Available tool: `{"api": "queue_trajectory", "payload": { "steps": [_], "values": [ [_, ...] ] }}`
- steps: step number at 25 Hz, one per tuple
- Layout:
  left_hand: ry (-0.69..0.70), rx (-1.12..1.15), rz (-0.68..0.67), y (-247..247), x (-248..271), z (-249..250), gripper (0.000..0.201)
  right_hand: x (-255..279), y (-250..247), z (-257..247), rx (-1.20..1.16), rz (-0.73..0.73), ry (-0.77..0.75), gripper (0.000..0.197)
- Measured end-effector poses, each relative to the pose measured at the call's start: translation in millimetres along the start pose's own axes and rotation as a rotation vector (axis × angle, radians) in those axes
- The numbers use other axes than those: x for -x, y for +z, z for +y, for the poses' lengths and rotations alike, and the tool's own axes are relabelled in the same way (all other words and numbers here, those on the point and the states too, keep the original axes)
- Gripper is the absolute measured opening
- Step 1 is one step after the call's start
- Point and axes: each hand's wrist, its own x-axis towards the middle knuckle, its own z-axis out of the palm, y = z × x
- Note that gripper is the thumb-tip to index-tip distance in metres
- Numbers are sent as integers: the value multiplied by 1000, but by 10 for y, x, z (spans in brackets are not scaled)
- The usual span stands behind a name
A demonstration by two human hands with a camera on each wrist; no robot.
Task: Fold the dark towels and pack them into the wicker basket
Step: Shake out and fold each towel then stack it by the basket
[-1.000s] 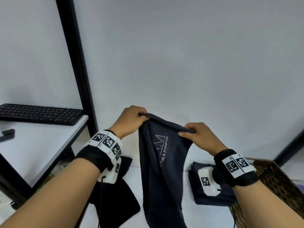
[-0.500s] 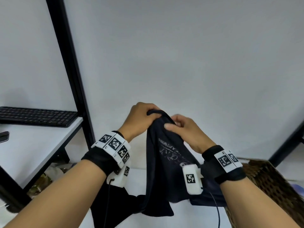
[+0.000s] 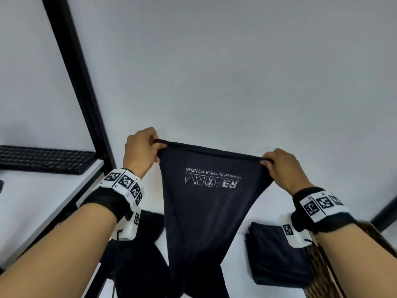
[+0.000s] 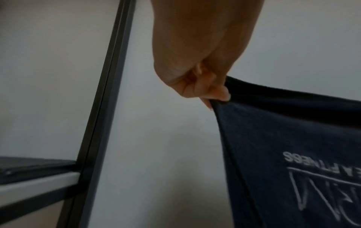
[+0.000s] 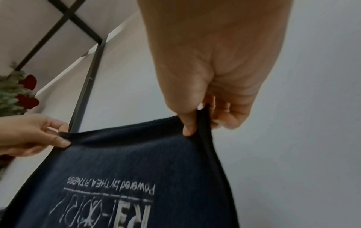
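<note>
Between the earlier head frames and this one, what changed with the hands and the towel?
The left hand and right hand, bunched together half a second ago, moved apart, stretching the held towel's top edge taut. Both kept pinching its corners. The folded towels and wicker basket stayed put.

Towel (image 3: 204, 201), dark, stretched between my hands: white print, seen upside down from my head. Large line reads "RE-ORM", with a round emblem in the middle; small line reads "Powered by THEA FITNESS". My wristbands (image 3: 125, 182) carry black-and-white square code patterns, without legible words.
</note>
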Motion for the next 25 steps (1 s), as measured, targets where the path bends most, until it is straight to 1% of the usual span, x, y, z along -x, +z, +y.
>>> {"api": "queue_trajectory", "payload": {
  "steps": [1, 2, 4, 5, 7, 9, 11, 13, 15, 17, 19, 22, 25],
  "values": [
    [-37, 120, 46, -2, -79, 68, 19, -170, -104, -31, 22, 67, -10, 22],
    [-44, 222, 100, -34, -164, 151, 19, -330, -243, -66, 20, 133, -25, 23],
    [0, 353, 198, -194, -311, 348, 27, -548, -618, -171, -14, 273, -47, 24],
    [28, 408, 224, -294, -351, 444, 28, -599, -804, -219, -32, 350, -52, 24],
    [86, 497, 263, -538, -373, 636, 26, -578, -1176, -359, -93, 500, -60, 23],
    [145, 560, 281, -790, -297, 774, 23, -434, -1471, -522, -286, 609, -42, 21],
    [192, 598, 292, -1004, -142, 848, 20, -202, -1634, -663, -596, 663, -28, 19],
    [214, 612, 306, -1162, 53, 845, 16, 92, -1704, -793, -879, 651, -30, 10],
    [219, 667, 276, -1312, 319, 765, 14, 455, -1699, -911, -1032, 599, -15, 2],
    [179, 780, 207, -1403, 579, 652, 13, 799, -1672, -1006, -1100, 536, -4, 7],
    [119, 838, 148, -1439, 812, 533, 15, 1077, -1625, -1082, -1143, 481, 11, 10],
    [71, 867, 64, -1398, 1044, 346, 16, 1330, -1484, -1054, -1153, 410, 61, 12],
    [-21, 837, -3, -1137, 1149, 6, 11, 1467, -1111, -864, -1136, 300, 159, 12]
  ]
}}
